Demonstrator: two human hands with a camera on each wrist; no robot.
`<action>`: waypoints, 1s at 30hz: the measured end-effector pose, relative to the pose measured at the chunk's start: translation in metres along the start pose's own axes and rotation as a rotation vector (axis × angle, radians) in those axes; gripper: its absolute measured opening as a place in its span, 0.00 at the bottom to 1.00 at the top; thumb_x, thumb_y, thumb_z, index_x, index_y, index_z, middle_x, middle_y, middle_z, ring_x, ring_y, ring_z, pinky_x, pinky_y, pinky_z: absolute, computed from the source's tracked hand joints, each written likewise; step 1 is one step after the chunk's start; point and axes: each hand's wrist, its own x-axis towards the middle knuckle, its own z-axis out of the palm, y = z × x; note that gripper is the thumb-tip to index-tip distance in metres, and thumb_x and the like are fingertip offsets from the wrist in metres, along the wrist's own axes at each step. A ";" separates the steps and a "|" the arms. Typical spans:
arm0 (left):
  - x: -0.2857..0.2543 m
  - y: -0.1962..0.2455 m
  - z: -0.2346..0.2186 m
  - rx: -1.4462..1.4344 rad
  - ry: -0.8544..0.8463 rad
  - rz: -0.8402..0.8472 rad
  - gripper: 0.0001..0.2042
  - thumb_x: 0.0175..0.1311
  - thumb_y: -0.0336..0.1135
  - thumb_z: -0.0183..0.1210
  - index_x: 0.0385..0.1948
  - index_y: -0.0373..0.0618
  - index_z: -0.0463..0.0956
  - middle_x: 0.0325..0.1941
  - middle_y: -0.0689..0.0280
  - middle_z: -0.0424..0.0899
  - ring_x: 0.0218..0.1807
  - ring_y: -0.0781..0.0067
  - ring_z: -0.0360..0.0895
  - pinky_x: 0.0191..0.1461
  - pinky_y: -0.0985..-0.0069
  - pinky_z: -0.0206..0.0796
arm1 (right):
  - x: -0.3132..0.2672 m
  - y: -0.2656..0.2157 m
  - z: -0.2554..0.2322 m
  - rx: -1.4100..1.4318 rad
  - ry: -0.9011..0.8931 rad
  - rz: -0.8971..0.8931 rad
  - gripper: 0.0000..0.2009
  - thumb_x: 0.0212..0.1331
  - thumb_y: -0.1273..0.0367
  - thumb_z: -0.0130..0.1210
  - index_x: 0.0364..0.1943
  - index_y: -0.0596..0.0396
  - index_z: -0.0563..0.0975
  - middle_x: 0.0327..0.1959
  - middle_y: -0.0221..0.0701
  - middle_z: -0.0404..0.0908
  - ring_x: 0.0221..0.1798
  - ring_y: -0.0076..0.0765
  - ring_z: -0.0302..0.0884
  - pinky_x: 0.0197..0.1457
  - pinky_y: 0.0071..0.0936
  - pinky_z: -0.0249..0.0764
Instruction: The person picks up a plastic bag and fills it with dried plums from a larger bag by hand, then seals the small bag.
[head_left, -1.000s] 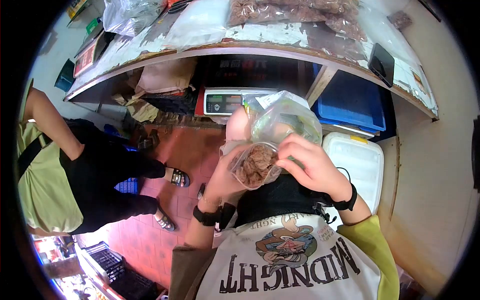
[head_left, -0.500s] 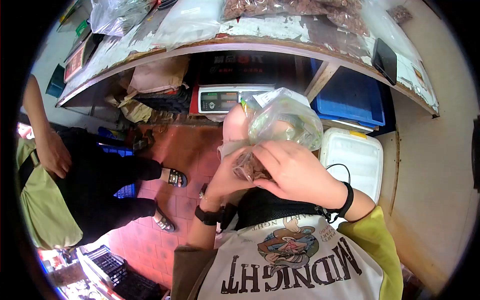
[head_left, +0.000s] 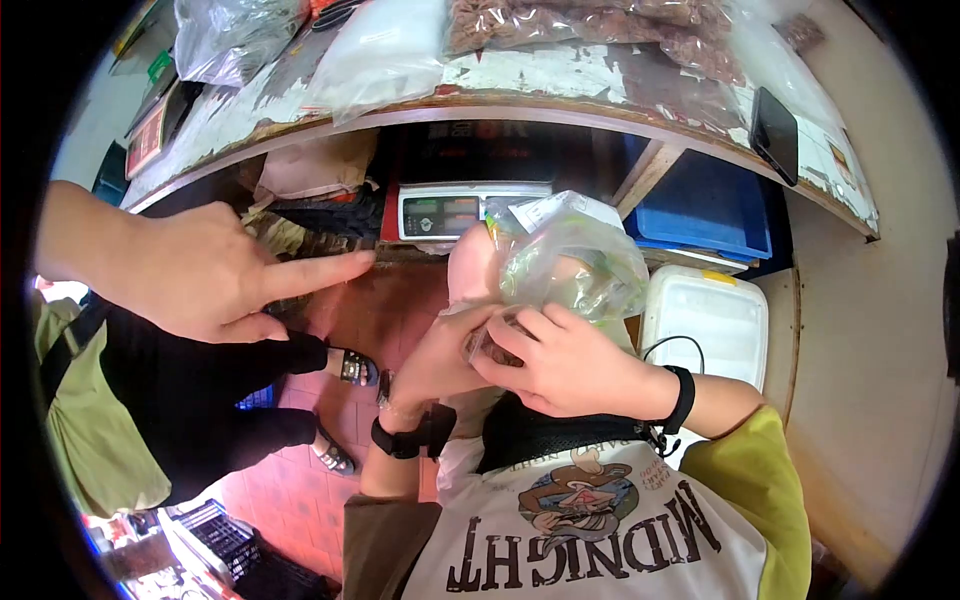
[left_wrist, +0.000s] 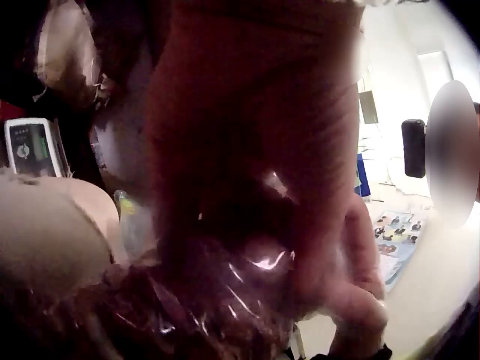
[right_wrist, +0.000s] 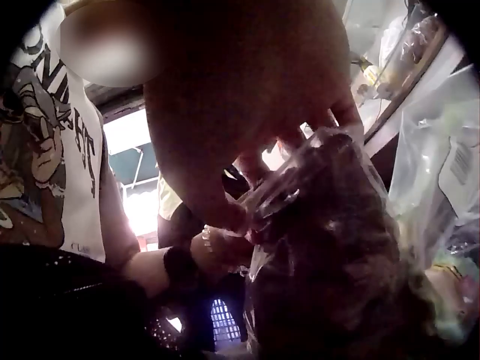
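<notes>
A clear plastic bag (right_wrist: 330, 225) packed with brown, crinkled dried pieces stands over the lap. My left hand (head_left: 450, 352) grips the bag from its side, fingers mostly hidden in the head view. My right hand (head_left: 565, 360) pinches the bag's open top, its fingers curled over the mouth and covering much of the contents. In the left wrist view, the shiny plastic (left_wrist: 202, 315) shows below the hand. Just beyond the hands, a larger clear bag (head_left: 575, 260) with a white label and greenish print lies by the knees.
At left another person's hand (head_left: 215, 270) reaches in with its index finger extended. A digital scale (head_left: 440, 215) sits under the worn shelf (head_left: 560, 75), which carries filled brown bags (head_left: 600, 25) and a phone (head_left: 775, 135). A white lidded box (head_left: 705, 310) stands at right, below a blue tray (head_left: 700, 215).
My right hand moved left over the bag's mouth and now pinches it, covering the contents. The other person's arm has swung up and forward, finger extended.
</notes>
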 end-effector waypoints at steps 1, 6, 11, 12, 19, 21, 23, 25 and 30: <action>0.002 0.002 -0.001 -0.013 0.009 0.007 0.22 0.45 0.30 0.70 0.45 0.39 0.76 0.40 0.58 0.83 0.42 0.64 0.81 0.48 0.71 0.72 | 0.000 0.003 0.001 -0.003 0.001 0.007 0.20 0.43 0.60 0.64 0.45 0.41 0.78 0.44 0.29 0.71 0.44 0.34 0.70 0.40 0.29 0.69; 0.007 0.003 -0.006 -0.058 -0.128 -0.084 0.30 0.44 0.30 0.72 0.54 0.39 0.74 0.48 0.60 0.84 0.50 0.73 0.80 0.55 0.72 0.71 | -0.005 0.025 0.005 0.134 -0.030 -0.028 0.21 0.43 0.58 0.65 0.46 0.40 0.77 0.43 0.31 0.71 0.40 0.34 0.72 0.39 0.30 0.72; 0.012 0.001 -0.004 -0.033 -0.085 -0.035 0.27 0.40 0.30 0.72 0.47 0.38 0.74 0.41 0.55 0.83 0.44 0.59 0.84 0.49 0.68 0.73 | -0.004 0.017 0.012 0.049 0.070 0.037 0.19 0.43 0.58 0.64 0.42 0.43 0.77 0.40 0.30 0.70 0.37 0.34 0.73 0.35 0.31 0.72; 0.013 0.000 -0.004 -0.033 -0.090 -0.034 0.27 0.40 0.30 0.72 0.47 0.38 0.74 0.41 0.55 0.83 0.44 0.59 0.84 0.49 0.68 0.73 | -0.003 0.016 0.010 0.023 0.081 0.050 0.18 0.43 0.59 0.63 0.40 0.43 0.77 0.38 0.30 0.69 0.37 0.34 0.73 0.34 0.30 0.73; 0.016 -0.002 -0.003 -0.037 -0.125 -0.074 0.30 0.39 0.30 0.71 0.50 0.37 0.74 0.43 0.54 0.84 0.46 0.56 0.84 0.50 0.68 0.73 | -0.002 0.026 0.018 0.057 0.066 0.056 0.11 0.48 0.66 0.58 0.38 0.46 0.77 0.35 0.30 0.69 0.34 0.33 0.74 0.33 0.28 0.74; 0.015 -0.002 -0.004 -0.020 -0.130 -0.085 0.30 0.39 0.30 0.71 0.51 0.36 0.73 0.43 0.54 0.84 0.46 0.57 0.84 0.50 0.68 0.73 | -0.001 0.026 0.015 0.024 0.037 0.067 0.10 0.48 0.67 0.57 0.37 0.45 0.77 0.34 0.30 0.68 0.34 0.33 0.74 0.34 0.29 0.75; 0.016 -0.005 -0.004 -0.015 -0.137 -0.082 0.31 0.40 0.30 0.70 0.53 0.36 0.73 0.42 0.54 0.84 0.46 0.59 0.84 0.50 0.68 0.73 | -0.002 0.028 0.019 0.038 0.025 0.066 0.10 0.50 0.67 0.56 0.38 0.46 0.77 0.34 0.31 0.69 0.35 0.35 0.75 0.35 0.31 0.76; 0.016 -0.007 -0.004 -0.037 -0.134 -0.074 0.31 0.40 0.30 0.71 0.53 0.35 0.73 0.43 0.54 0.84 0.46 0.59 0.84 0.50 0.69 0.73 | -0.004 0.033 0.020 0.050 0.012 0.066 0.09 0.51 0.68 0.55 0.38 0.48 0.77 0.35 0.32 0.70 0.36 0.38 0.76 0.36 0.32 0.76; 0.013 -0.008 -0.004 -0.023 -0.099 -0.053 0.33 0.40 0.31 0.72 0.54 0.35 0.72 0.44 0.53 0.83 0.47 0.59 0.84 0.51 0.69 0.73 | -0.006 0.042 0.020 0.415 0.102 0.165 0.10 0.59 0.69 0.57 0.42 0.56 0.74 0.41 0.39 0.74 0.41 0.48 0.76 0.41 0.37 0.75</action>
